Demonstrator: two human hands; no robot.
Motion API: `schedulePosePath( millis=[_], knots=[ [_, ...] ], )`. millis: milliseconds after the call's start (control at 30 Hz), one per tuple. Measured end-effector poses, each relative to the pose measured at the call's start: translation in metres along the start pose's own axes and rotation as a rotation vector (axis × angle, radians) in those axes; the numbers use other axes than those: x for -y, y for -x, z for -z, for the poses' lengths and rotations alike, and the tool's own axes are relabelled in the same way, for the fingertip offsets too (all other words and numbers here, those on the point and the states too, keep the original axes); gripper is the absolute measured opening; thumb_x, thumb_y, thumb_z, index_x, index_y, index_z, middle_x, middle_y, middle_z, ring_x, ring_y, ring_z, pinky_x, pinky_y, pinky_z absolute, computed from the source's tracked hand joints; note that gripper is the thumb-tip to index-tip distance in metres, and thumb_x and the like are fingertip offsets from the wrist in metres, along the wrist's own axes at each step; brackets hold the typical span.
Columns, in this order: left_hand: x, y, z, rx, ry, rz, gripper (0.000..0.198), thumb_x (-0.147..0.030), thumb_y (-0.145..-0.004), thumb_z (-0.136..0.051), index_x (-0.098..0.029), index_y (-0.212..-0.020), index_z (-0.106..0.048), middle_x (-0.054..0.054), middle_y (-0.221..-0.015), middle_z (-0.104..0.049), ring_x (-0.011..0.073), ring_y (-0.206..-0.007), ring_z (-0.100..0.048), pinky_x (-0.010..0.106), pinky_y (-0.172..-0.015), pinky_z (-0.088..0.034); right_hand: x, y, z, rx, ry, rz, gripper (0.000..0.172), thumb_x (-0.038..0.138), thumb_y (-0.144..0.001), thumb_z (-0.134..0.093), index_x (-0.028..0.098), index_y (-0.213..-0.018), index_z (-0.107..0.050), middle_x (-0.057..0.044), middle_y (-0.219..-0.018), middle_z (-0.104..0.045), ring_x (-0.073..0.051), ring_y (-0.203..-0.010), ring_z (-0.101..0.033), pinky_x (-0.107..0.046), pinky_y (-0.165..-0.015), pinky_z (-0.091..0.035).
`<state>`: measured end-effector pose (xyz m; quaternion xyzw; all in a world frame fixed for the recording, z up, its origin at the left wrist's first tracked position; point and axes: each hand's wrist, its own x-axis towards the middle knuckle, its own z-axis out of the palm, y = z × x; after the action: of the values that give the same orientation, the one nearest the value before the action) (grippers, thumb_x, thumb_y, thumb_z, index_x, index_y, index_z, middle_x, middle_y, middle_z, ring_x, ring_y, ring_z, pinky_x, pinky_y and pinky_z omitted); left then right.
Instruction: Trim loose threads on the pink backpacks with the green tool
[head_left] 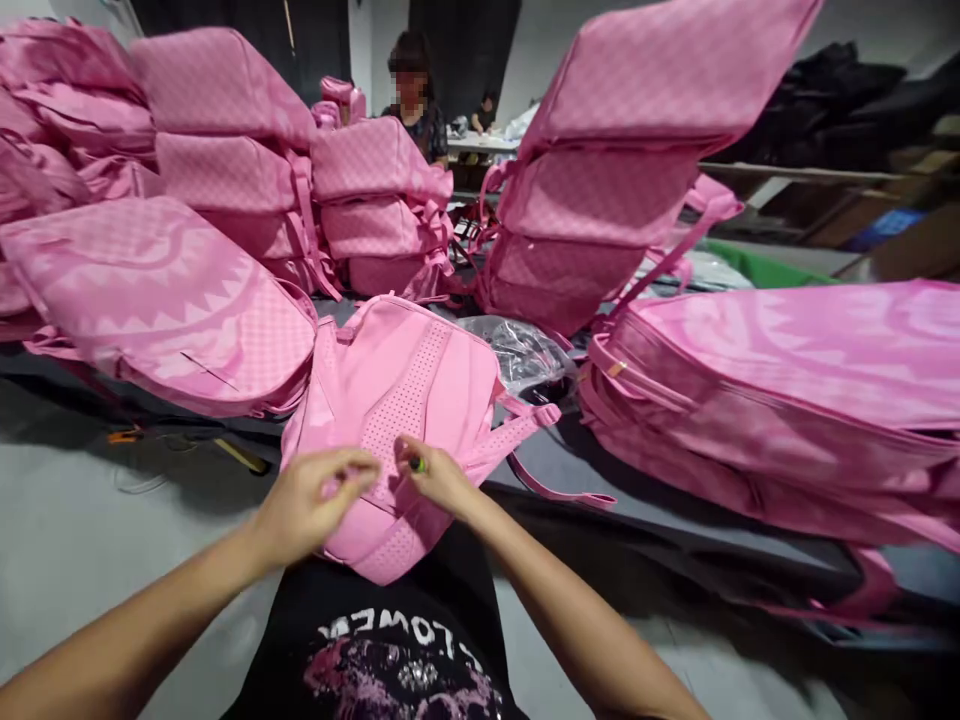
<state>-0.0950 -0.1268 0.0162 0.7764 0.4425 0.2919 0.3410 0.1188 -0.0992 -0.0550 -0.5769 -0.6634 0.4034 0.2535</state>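
A pink backpack (405,400) lies back-side up on the dark table edge in front of me, its perforated padding and straps facing me. My left hand (311,500) hovers over its lower end with fingertips pinched together, slightly blurred. My right hand (435,475) is closed beside it on a small green object (417,464) held at the fingertips. The two hands almost meet over the backpack's bottom panel.
Stacks of pink backpacks (225,150) fill the left and centre back (600,190); a long pink one (787,390) lies at right. A crumpled clear plastic bag (525,350) sits behind the backpack. A person (416,100) works at a far table.
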Motion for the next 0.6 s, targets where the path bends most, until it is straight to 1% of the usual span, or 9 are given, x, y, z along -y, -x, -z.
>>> schedulePosePath(
  millis=[33,67,133,200,267,333,400,500,600],
  knots=[
    [0.007,-0.023,-0.002,-0.109,-0.15,-0.067,0.032,-0.044,-0.096,-0.05,-0.027,-0.114,-0.072,0.006,-0.115,-0.075,0.0234,-0.111,-0.069,0.041,-0.101,-0.054,-0.007,-0.002,0.005,-0.064,0.05,-0.045,0.031,0.009,-0.081,-0.056,0.02,-0.106,-0.07,-0.003,-0.1,-0.07,-0.018,-0.092,-0.064,-0.024,-0.083,-0.046],
    [0.017,-0.047,-0.007,-0.154,-0.3,-0.119,0.038,-0.045,-0.096,-0.052,-0.024,-0.123,-0.069,0.01,-0.132,-0.068,0.0275,-0.128,-0.06,0.046,-0.112,-0.045,-0.014,-0.002,0.014,-0.131,0.101,-0.101,0.034,0.009,-0.083,-0.054,0.02,-0.113,-0.067,-0.007,-0.111,-0.067,-0.02,-0.099,-0.063,-0.027,-0.086,-0.045],
    [0.039,-0.09,-0.023,-0.168,-0.563,-0.105,0.056,-0.047,-0.091,-0.059,-0.018,-0.139,-0.058,0.017,-0.158,-0.042,0.0372,-0.15,-0.032,0.059,-0.122,-0.025,-0.032,0.003,0.037,-0.271,0.176,-0.241,0.037,0.011,-0.086,-0.054,0.017,-0.122,-0.061,-0.015,-0.125,-0.06,-0.027,-0.108,-0.061,-0.033,-0.089,-0.044],
    [0.06,-0.122,-0.033,-0.234,-0.709,0.01,0.079,-0.051,-0.088,-0.063,-0.013,-0.153,-0.039,0.019,-0.167,-0.018,0.0438,-0.155,-0.012,0.066,-0.122,-0.016,-0.055,0.013,0.057,-0.346,0.193,-0.379,0.032,0.017,-0.088,-0.056,0.015,-0.12,-0.06,-0.019,-0.12,-0.062,-0.031,-0.108,-0.061,-0.038,-0.088,-0.044],
    [0.075,-0.141,-0.03,-0.354,-0.731,0.113,0.095,-0.059,-0.087,-0.06,-0.011,-0.16,-0.022,0.018,-0.169,-0.008,0.046,-0.154,-0.008,0.066,-0.122,-0.015,-0.081,0.025,0.067,-0.348,0.143,-0.476,0.023,0.024,-0.087,-0.062,0.016,-0.107,-0.064,-0.016,-0.103,-0.068,-0.032,-0.1,-0.065,-0.039,-0.084,-0.046],
    [0.087,-0.153,-0.012,-0.471,-0.684,0.187,0.105,-0.068,-0.085,-0.056,-0.011,-0.162,-0.011,0.017,-0.169,-0.013,0.0453,-0.153,-0.015,0.061,-0.122,-0.019,-0.105,0.035,0.065,-0.334,0.04,-0.528,0.019,0.033,-0.085,-0.065,0.018,-0.097,-0.065,-0.01,-0.089,-0.069,-0.03,-0.091,-0.066,-0.037,-0.079,-0.048],
    [0.096,-0.165,0.011,-0.472,-0.637,0.263,0.108,-0.073,-0.083,-0.054,-0.011,-0.161,-0.013,0.019,-0.165,-0.025,0.0437,-0.149,-0.027,0.058,-0.12,-0.026,-0.122,0.045,0.051,-0.335,-0.101,-0.545,0.025,0.043,-0.086,-0.063,0.02,-0.093,-0.065,-0.007,-0.084,-0.069,-0.026,-0.085,-0.066,-0.035,-0.074,-0.05],
    [0.106,-0.19,0.035,-0.287,-0.608,0.346,0.103,-0.07,-0.08,-0.056,-0.01,-0.158,-0.026,0.023,-0.16,-0.034,0.0407,-0.146,-0.035,0.053,-0.117,-0.033,-0.129,0.06,0.018,-0.298,-0.36,-0.528,0.039,0.057,-0.083,-0.066,0.018,-0.088,-0.067,-0.006,-0.078,-0.069,-0.022,-0.075,-0.066,-0.033,-0.066,-0.053],
    [0.102,-0.202,0.039,-0.176,-0.531,0.463,0.089,-0.065,-0.076,-0.063,-0.012,-0.145,-0.047,0.021,-0.147,-0.052,0.0403,-0.136,-0.048,0.049,-0.109,-0.04,-0.121,0.063,-0.012,-0.258,-0.589,-0.442,0.046,0.06,-0.084,-0.069,0.015,-0.09,-0.068,-0.005,-0.08,-0.069,-0.018,-0.07,-0.065,-0.032,-0.066,-0.056]
  ],
)
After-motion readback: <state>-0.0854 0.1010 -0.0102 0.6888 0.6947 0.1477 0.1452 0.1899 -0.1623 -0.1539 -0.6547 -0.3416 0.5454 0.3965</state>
